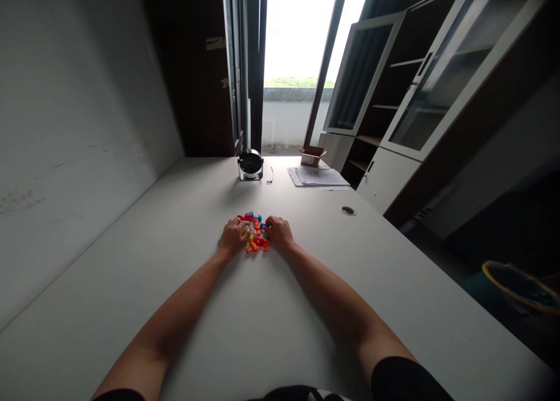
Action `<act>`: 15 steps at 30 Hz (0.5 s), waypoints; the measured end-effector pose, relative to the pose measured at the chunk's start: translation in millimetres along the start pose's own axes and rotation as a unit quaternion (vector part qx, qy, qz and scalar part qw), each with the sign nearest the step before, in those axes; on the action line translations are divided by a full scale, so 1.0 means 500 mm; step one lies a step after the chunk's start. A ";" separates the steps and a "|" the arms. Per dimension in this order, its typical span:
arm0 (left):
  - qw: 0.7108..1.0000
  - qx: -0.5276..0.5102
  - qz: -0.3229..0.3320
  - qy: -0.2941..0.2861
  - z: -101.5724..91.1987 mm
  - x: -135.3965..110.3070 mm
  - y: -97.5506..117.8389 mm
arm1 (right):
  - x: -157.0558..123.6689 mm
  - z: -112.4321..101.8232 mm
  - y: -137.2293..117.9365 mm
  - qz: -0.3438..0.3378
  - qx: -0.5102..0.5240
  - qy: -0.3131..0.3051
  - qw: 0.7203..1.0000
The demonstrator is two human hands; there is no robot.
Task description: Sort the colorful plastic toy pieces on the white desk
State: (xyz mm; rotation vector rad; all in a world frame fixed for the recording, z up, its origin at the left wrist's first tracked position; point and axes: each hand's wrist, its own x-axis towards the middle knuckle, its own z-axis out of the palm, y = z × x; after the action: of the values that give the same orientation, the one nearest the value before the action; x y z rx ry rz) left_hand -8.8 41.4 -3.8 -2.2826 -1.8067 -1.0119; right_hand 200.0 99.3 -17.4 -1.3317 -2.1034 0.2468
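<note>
A small heap of brightly coloured plastic pieces (257, 242), red, orange, blue, yellow and white, lies on the white table. Some look like letters or numbers, but they are too small to read. At the heap's left edge, my left hand (234, 236) rests with bent fingers closed in among the pieces, a yellow one close to its fingertips. What it grips is hidden. From the right, my right hand (279, 232) reaches in with curled fingers, its fingertips closed at a blue plastic piece (264, 227). A bit of green shows beneath each hand.
Behind the heap stands a round black device (251, 163) on a metal stand, with a short dark cord (270, 175) beside it. Paper sheets (321, 177) and an opened cardboard box (311, 155) sit at the back right, near a cable hole (348, 211). A wall (87, 126) borders the left.
</note>
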 end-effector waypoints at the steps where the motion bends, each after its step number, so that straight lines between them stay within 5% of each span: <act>1: 1.000 -0.004 0.002 0.000 -0.001 0.000 0.000 | -0.001 0.001 0.000 -0.004 0.006 0.005 1.000; 8: 1.000 -0.021 0.017 0.007 -0.001 0.001 -0.002 | -0.008 -0.003 -0.003 -0.029 0.163 0.067 0.984; 15: 0.996 -0.062 0.056 0.005 -0.016 0.004 0.003 | -0.020 0.004 -0.038 0.015 0.355 0.033 0.934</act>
State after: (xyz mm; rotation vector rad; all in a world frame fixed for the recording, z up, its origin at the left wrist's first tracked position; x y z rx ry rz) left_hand -10.8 39.1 4.1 -2.4128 -1.6339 -1.1442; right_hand 187.6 82.3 -14.0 -0.9078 -1.6812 0.8687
